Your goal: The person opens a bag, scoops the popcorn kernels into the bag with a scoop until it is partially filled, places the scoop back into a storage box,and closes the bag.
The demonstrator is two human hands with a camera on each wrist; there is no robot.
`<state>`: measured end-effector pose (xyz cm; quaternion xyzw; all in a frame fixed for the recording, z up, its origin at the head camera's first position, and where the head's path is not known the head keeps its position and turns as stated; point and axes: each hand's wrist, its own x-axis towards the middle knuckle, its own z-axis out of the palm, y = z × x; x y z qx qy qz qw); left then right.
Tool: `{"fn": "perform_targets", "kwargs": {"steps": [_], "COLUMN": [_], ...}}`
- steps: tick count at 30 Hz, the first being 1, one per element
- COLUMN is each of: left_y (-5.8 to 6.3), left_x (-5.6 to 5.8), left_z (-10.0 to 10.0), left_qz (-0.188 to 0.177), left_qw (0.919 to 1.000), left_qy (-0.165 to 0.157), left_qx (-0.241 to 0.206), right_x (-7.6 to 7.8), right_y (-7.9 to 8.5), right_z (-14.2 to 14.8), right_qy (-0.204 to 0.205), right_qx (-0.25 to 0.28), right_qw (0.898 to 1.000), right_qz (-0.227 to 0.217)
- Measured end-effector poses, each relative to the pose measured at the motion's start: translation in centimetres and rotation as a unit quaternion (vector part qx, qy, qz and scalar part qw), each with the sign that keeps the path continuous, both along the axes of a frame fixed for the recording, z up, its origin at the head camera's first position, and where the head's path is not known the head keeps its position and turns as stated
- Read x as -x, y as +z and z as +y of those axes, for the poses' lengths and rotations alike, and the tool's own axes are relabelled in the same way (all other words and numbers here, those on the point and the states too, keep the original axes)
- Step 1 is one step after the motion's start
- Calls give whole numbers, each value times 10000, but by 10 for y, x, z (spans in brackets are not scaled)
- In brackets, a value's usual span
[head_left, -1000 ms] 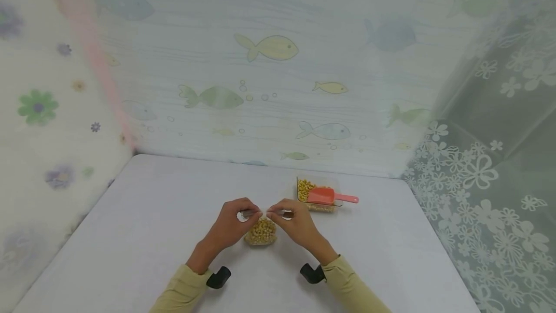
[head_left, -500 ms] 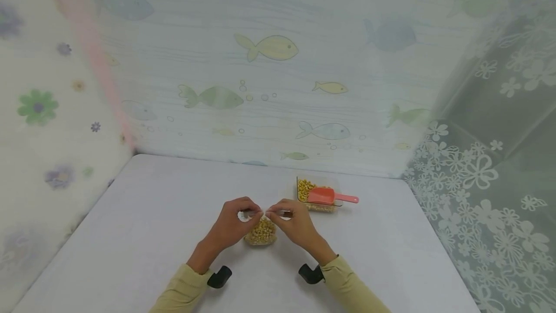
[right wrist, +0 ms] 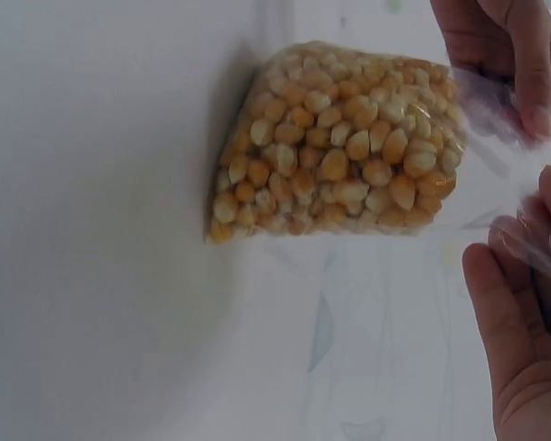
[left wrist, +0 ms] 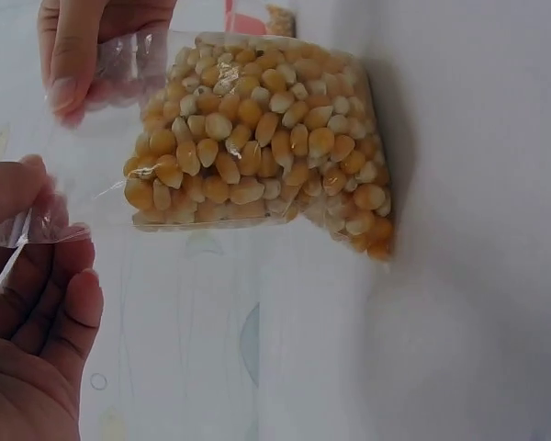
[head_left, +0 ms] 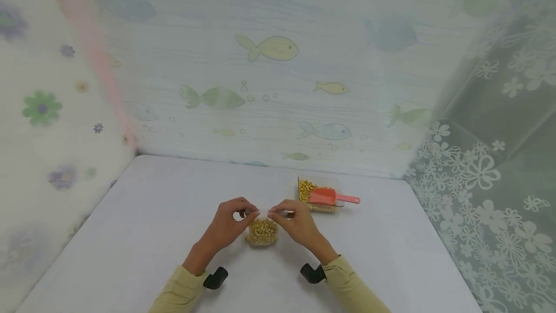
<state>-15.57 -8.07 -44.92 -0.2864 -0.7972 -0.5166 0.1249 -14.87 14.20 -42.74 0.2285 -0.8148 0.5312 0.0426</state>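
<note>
A clear plastic bag of corn kernels (head_left: 262, 232) stands on the table in front of the person, its lower part packed with yellow and pale grains. The left hand (head_left: 229, 220) pinches the left side of the bag's top between thumb and fingers. On the opposite side, the right hand (head_left: 295, 221) pinches the bag's other top edge. In the left wrist view, the bag's bare upper film (left wrist: 92, 175) stretches between both hands. The same kernel-filled bag (right wrist: 340, 147) shows close up in the right wrist view, with thumbs near its mouth.
Behind the right hand sits a clear container (head_left: 321, 209) of corn kernels, with a red scoop (head_left: 323, 196) lying across it, handle pointing right. The white table (head_left: 143, 216) meets fish-patterned curtains (head_left: 269, 110) at the back. Black wrist devices (head_left: 215, 278) are worn at both sleeves.
The left hand has shifted slightly left, so the gap between the two hands' fingertips is wider and more of the bag shows. The right hand stays nearly in place.
</note>
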Motion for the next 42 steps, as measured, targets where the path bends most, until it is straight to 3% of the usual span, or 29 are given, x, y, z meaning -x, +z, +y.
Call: {"fn": "perform_targets", "kwargs": {"steps": [4,8,17,22,30,38,42], "left_y": [1,0,-2,0,-5,-3,-3], "left_x": [-1,-1,-3,-3,-5,-7,-7], "left_z": [-1,-2,-8,-9,-14,-15,-13], "left_qz": [-91,-66,-306,-351,-286,-498,-359], "left_qw": [9998,9998,9991,9982,9991,9978,9980], "left_qy": [148,171,296,449,284,426,478], "left_qx": [89,43,-52,185,-157,87,184], "right_x": [-7,-6,-5,-5,-5,-6,-1], "right_y": [17,19,16,14,13,14,2], "right_z": [4,7,15,14,19,19,21], "right_qy": [39,39,-118,-37,-73,-23,-77], "right_qx": [23,86,199,340,250,353,425], "right_qw": [9999,9999,9983,9987,9990,9992,9987], "right_qz": [-100,-81,-529,-385,-370,-206,-260]}}
